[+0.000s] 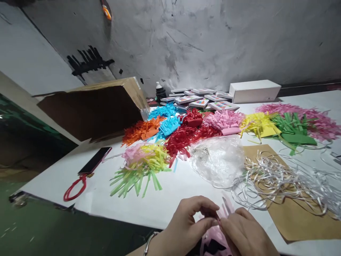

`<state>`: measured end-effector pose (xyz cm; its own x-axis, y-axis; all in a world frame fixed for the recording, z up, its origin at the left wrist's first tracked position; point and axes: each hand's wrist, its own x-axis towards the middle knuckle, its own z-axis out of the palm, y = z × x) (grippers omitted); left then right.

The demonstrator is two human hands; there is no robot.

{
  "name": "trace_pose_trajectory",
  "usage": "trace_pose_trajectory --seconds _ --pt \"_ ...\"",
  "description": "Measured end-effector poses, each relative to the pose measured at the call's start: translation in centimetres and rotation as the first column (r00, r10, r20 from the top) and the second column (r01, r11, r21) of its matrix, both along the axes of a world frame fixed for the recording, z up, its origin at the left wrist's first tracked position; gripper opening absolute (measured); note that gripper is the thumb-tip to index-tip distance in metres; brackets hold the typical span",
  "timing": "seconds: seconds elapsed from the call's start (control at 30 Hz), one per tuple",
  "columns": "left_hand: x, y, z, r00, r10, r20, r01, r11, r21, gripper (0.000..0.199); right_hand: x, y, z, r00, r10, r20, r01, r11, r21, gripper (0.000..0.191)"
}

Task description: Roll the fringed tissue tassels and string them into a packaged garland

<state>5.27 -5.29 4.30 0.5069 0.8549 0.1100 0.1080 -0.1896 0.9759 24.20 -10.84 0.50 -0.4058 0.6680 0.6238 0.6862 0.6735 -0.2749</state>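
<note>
"Left hand (190,220), in the head view: what's it doing?"
"Pinching the pink fringe (214,234) between thumb and finger (a bracelet (149,242) circles that wrist)."
"And the right hand (246,231)?"
"Pinching the same fringe, just beside the left."
"Where's that?"
"At the near edge of the table (106,199), nearer than the clear plastic bag (220,161)."
</note>
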Motion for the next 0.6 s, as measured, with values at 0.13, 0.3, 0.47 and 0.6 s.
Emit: trace_pose_trajectory --seconds 0.13,0.3,0.47,0.6 --pt "-0.5 -0.7 0.3 0.999 -0.017 -0.046 0.018 0.999 0.037 0.021 -0.7 -0.5 0.3 0.998 -0.056 -0.034 0.055 0.998 -0.008 0.021" --pt "-0.6 -1.0 0.7 0.999 -0.005 -0.042 0.008 0.997 0.073 0.015 -1.5 -1.1 0.1 0.992 -0.055 -0.113 0.042 0.992 -0.121 0.023" --pt "0.0 -1.0 0.1 0.999 0.049 0.018 -0.047 0.997 -0.062 0.003 -1.5 -1.3 -0.3 0.952 -0.129 -0.278 0.056 0.965 -0.256 0.014" --pt "0.6 -1.2 -0.6 0.998 0.051 0.023 -0.05 0.998 -0.025 0.003 -1.5 -1.3 -1.1 0.94 -0.15 -0.308 0.079 0.97 -0.231 0.018"
